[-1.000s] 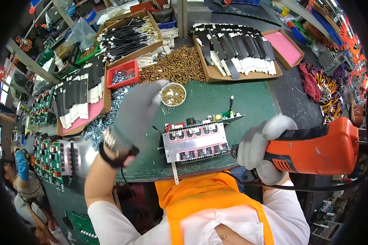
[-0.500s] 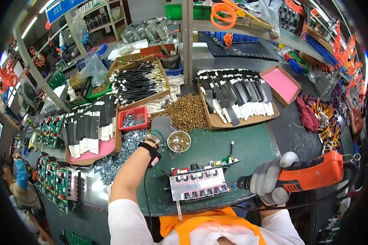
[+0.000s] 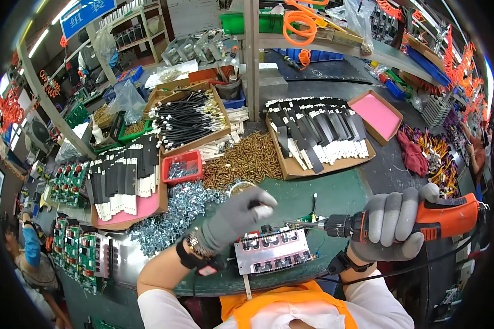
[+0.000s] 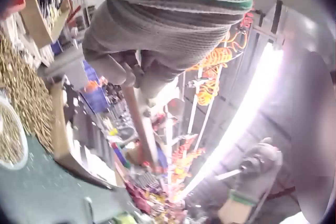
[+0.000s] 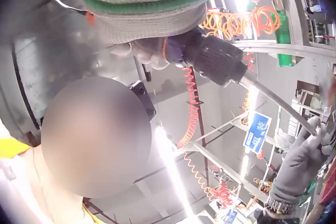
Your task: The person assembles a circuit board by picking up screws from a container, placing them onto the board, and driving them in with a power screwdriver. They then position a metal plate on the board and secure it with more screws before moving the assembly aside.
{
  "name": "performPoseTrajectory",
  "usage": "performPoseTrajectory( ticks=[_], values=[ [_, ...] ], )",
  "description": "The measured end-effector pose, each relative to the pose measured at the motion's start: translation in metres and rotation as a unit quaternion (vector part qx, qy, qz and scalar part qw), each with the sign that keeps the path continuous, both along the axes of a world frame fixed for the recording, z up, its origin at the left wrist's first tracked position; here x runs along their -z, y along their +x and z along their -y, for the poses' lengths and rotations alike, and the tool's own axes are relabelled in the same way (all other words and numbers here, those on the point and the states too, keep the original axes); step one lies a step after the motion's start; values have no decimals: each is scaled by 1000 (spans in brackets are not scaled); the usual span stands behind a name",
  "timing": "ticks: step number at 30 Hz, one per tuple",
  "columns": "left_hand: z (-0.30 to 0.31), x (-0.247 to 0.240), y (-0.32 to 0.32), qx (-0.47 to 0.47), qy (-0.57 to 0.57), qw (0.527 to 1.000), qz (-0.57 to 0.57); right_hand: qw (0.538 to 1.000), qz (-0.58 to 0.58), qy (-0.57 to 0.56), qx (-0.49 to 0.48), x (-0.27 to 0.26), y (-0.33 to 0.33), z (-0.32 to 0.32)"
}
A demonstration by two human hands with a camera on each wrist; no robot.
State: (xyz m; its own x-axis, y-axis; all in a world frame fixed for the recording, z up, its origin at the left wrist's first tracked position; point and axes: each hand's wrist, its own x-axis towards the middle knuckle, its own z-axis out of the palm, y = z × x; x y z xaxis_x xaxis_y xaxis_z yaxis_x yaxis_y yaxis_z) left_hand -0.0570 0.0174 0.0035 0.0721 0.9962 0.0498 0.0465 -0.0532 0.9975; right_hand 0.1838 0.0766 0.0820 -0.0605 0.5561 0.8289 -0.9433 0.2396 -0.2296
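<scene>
My right hand (image 3: 392,225), in a grey glove, grips an orange and black electric screwdriver (image 3: 444,217). Its long bit (image 5: 278,100) points left, the tip close to the left hand's fingertips. Also gloved, my left hand (image 3: 239,216) hovers over the left back corner of an aluminium plate (image 3: 270,251) lined with black components, a green circuit board behind it. The left fingers (image 4: 113,69) are bent toward the thumb; I cannot tell whether something small sits between them. Behind this hand stands a white bowl of small brass-coloured screws (image 4: 10,134), partly hidden in the head view.
Brass-coloured fittings (image 3: 244,159) and silvery metal parts (image 3: 173,216) lie in heaps at back left, beside a red bin (image 3: 182,167). Cardboard trays of black and white strips (image 3: 321,134) flank them. A black cable (image 3: 417,263) trails from the screwdriver.
My left hand went to the heap beside the bowl, then came back right and nearer, over the plate. The right hand brought the screwdriver up and left, its bit now above the plate's back edge.
</scene>
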Motion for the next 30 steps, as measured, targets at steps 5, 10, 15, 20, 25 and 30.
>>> performPoseTrajectory(
  ticks=[5, 10, 15, 20, 25, 30],
  values=[
    [22, -2, 19, 21, -30, 998, 52, 1000, 9, 30, -4, 2, -1, 7],
    [33, 3, 23, 5, -41, 994, 102, 999, 16, 44, -10, 0, 0, 13],
    [38, 5, 24, -3, -72, 987, 146, 999, 15, 49, -17, -1, -2, 15],
    [37, 12, 24, 47, -110, 970, 214, 999, -26, -18, -21, 1, -11, 12],
    [25, -5, 25, 37, -148, 981, 117, 997, -27, -56, -43, 12, -11, -7],
    [-9, 7, 20, 72, -124, 986, 84, 997, -37, -65, -18, 23, -8, -30]
  ],
)
